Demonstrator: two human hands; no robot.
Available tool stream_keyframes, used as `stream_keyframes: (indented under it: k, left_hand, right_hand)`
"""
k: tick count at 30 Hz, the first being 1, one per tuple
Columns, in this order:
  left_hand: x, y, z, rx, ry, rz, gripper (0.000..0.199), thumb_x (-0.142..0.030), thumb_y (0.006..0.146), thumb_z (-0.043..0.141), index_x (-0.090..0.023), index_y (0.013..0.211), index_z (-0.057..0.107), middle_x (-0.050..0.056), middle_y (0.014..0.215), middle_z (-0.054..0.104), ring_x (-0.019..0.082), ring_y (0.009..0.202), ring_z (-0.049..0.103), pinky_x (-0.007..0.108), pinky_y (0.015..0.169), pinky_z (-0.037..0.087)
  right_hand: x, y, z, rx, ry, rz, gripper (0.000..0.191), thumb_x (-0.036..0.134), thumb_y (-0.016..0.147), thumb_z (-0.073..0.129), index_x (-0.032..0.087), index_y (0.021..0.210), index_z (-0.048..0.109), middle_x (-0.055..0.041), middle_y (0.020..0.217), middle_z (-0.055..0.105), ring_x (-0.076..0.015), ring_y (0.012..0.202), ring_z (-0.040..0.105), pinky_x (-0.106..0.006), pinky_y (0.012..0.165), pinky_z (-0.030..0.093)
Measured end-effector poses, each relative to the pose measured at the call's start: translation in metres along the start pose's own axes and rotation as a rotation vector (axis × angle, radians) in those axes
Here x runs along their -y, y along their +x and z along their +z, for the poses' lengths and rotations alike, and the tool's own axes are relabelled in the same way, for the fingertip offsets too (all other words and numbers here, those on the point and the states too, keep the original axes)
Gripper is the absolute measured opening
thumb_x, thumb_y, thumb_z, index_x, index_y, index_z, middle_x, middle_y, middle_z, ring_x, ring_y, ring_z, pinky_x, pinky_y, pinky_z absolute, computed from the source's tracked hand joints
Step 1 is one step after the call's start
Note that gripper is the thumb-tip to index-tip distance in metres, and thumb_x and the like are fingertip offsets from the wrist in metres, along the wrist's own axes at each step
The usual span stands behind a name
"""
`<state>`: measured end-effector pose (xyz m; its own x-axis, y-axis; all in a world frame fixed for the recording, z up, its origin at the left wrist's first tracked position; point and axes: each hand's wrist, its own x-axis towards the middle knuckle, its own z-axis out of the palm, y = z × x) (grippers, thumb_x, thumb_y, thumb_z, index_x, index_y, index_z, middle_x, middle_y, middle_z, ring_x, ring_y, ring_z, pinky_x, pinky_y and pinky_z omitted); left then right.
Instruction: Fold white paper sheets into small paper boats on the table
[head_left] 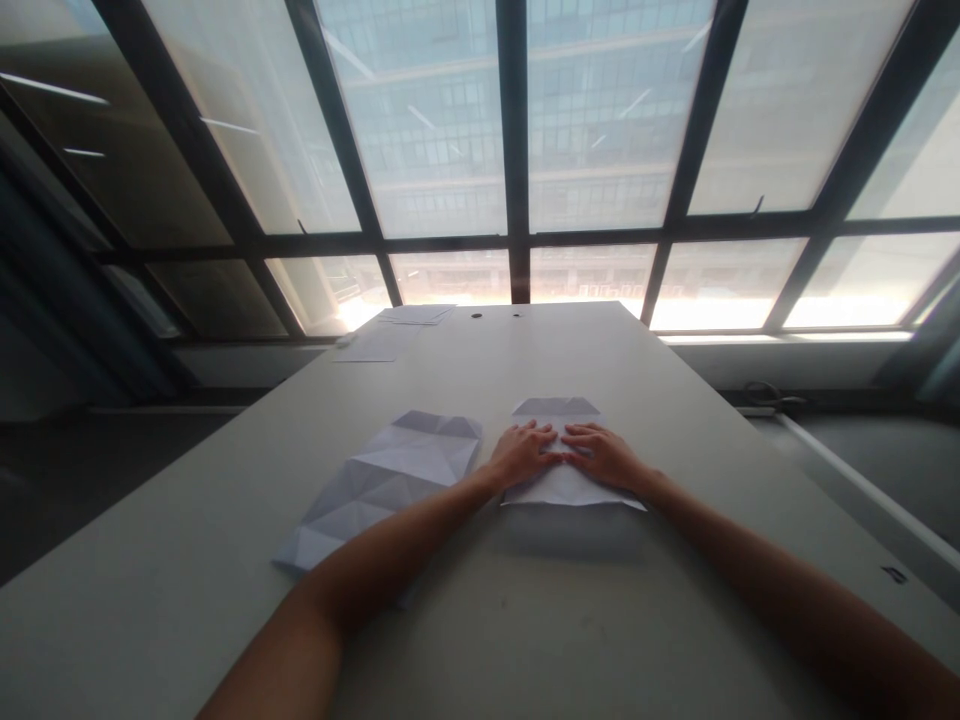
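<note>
The person's left hand [525,452] and right hand [602,455] lie palm down on a folded white paper [570,490], their fingers slightly spread and pointing inward, the two sets nearly meeting at its middle; neither hand grips anything. The paper lies directly beneath the fingers, its folded far end reaching past them and its near edge showing on the wrist side, with a shadow on the white table [585,355] just below. To the left of the left fingers, and partly behind that forearm, rests a second sheet, the creased paper [405,455], covered in triangular folds. Well beyond the fingers, toward the left, flat sheets [382,340] lie near the table's far end, before dark-framed windows [600,120].
</note>
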<state>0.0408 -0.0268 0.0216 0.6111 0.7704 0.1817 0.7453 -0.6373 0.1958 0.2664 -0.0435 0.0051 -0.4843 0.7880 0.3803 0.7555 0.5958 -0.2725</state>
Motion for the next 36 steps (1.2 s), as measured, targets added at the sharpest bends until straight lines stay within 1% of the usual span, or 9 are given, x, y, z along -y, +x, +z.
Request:
stream_keyframes:
  k: [4, 7, 11, 15, 19, 25, 28, 32, 36]
  left_hand:
    - [-0.001, -0.001, -0.003, -0.022, 0.002, 0.040, 0.042, -0.059, 0.096, 0.050, -0.032, 0.124, 0.066, 0.003, 0.139, 0.059, 0.028, 0.132, 0.050, 0.041, 0.108, 0.040]
    - [0.001, 0.000, -0.002, -0.033, -0.025, 0.033, 0.041, -0.057, 0.095, 0.053, -0.030, 0.124, 0.066, 0.005, 0.137, 0.060, 0.029, 0.132, 0.051, 0.040, 0.108, 0.040]
    - [0.008, 0.001, 0.001, 0.022, -0.057, 0.093, 0.060, -0.060, 0.093, 0.054, -0.030, 0.145, 0.049, 0.007, 0.151, 0.047, 0.030, 0.142, 0.038, 0.045, 0.115, 0.029]
    - [0.014, 0.000, 0.005, 0.096, -0.080, 0.152, 0.078, -0.068, 0.091, 0.048, -0.028, 0.156, 0.028, 0.008, 0.161, 0.027, 0.030, 0.150, 0.020, 0.047, 0.120, 0.013]
    - [0.015, 0.002, 0.007, 0.115, -0.127, 0.118, 0.083, -0.071, 0.088, 0.049, -0.029, 0.156, 0.027, 0.008, 0.161, 0.027, 0.029, 0.150, 0.018, 0.045, 0.120, 0.010]
    - [0.014, 0.005, 0.006, 0.054, -0.173, 0.111, 0.083, -0.072, 0.084, 0.056, -0.029, 0.152, 0.038, 0.009, 0.156, 0.038, 0.030, 0.146, 0.031, 0.042, 0.119, 0.018]
    - [0.009, 0.004, 0.001, -0.028, -0.171, 0.103, 0.074, -0.068, 0.081, 0.064, -0.027, 0.142, 0.053, 0.009, 0.146, 0.052, 0.029, 0.137, 0.045, 0.039, 0.115, 0.029]
    - [0.000, -0.001, -0.007, -0.134, -0.146, 0.071, 0.038, -0.055, 0.088, 0.065, -0.028, 0.114, 0.073, 0.006, 0.121, 0.070, 0.025, 0.115, 0.061, 0.032, 0.101, 0.042]
    - [-0.005, -0.004, -0.011, -0.150, -0.060, 0.051, 0.017, -0.036, 0.093, 0.063, -0.025, 0.089, 0.076, 0.004, 0.096, 0.074, 0.021, 0.094, 0.067, 0.027, 0.086, 0.046]
  right_hand:
    - [-0.003, 0.001, 0.002, -0.025, 0.034, -0.017, 0.035, 0.044, 0.094, 0.057, 0.029, 0.123, 0.070, -0.0077, 0.133, 0.064, -0.0279, 0.125, 0.057, -0.043, 0.105, 0.045]
    - [-0.004, 0.000, 0.002, -0.038, 0.039, -0.029, 0.033, 0.041, 0.094, 0.058, 0.028, 0.121, 0.072, -0.0079, 0.132, 0.065, -0.0280, 0.124, 0.058, -0.043, 0.104, 0.046]
    - [-0.003, -0.001, 0.003, -0.023, 0.014, -0.009, 0.042, 0.043, 0.094, 0.057, 0.027, 0.132, 0.064, -0.0086, 0.136, 0.062, -0.0278, 0.127, 0.055, -0.043, 0.106, 0.043]
    - [-0.005, -0.002, 0.007, 0.057, -0.068, 0.032, 0.065, 0.052, 0.092, 0.054, 0.018, 0.148, 0.047, -0.0165, 0.152, 0.043, -0.0315, 0.141, 0.039, -0.048, 0.115, 0.029]
    - [-0.009, -0.001, 0.008, 0.136, -0.084, 0.005, 0.076, 0.059, 0.092, 0.052, 0.016, 0.152, 0.038, -0.0187, 0.156, 0.035, -0.0326, 0.145, 0.031, -0.050, 0.118, 0.024]
    - [-0.007, -0.001, -0.001, 0.089, -0.038, -0.053, 0.079, 0.064, 0.088, 0.056, 0.018, 0.151, 0.042, -0.0173, 0.152, 0.043, -0.0339, 0.141, 0.039, -0.049, 0.116, 0.030]
    - [-0.001, -0.001, -0.008, 0.049, -0.009, -0.046, 0.070, 0.061, 0.087, 0.060, 0.021, 0.144, 0.052, -0.0139, 0.146, 0.052, -0.0325, 0.135, 0.047, -0.046, 0.112, 0.037]
    - [0.005, -0.001, -0.010, 0.001, -0.003, 0.033, 0.047, 0.053, 0.088, 0.062, 0.028, 0.127, 0.067, -0.0082, 0.137, 0.061, -0.0296, 0.125, 0.058, -0.041, 0.104, 0.045]
    - [0.004, 0.000, -0.004, -0.062, -0.004, 0.133, 0.029, 0.043, 0.089, 0.063, 0.029, 0.112, 0.075, -0.0055, 0.121, 0.072, -0.0268, 0.110, 0.068, -0.035, 0.095, 0.049]
